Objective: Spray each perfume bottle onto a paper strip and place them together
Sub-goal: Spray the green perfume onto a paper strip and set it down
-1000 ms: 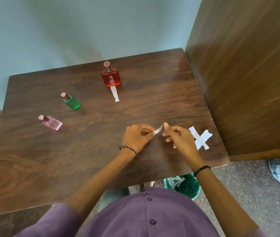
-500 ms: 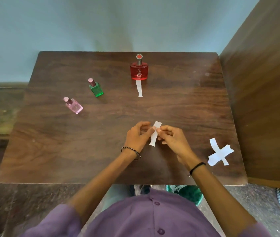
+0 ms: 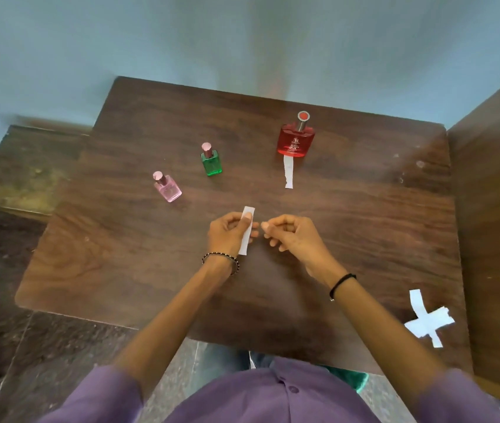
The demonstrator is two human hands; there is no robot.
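Three perfume bottles stand on the dark wooden table [image 3: 120, 270]: a large red bottle [image 3: 296, 141] at the back, a small green bottle [image 3: 211, 161] left of it, and a small pink bottle [image 3: 168, 188] further left. A white paper strip [image 3: 288, 172] lies on the table with one end touching the red bottle. My left hand [image 3: 230, 232] pinches another white paper strip [image 3: 247, 230], held upright above the table's middle. My right hand [image 3: 291, 236] hovers just right of it with fingers curled and nothing in them.
Two spare white strips [image 3: 427, 320] lie crossed near the table's front right corner. A wooden cabinet side [image 3: 493, 209] borders the table on the right. A lower wooden bench [image 3: 32, 169] stands at the left, and a blue-grey wall runs behind.
My right hand has let go of the strip, which now stays in my left hand alone. The camera view has swung toward the left, shifting the table rightward in the frame.
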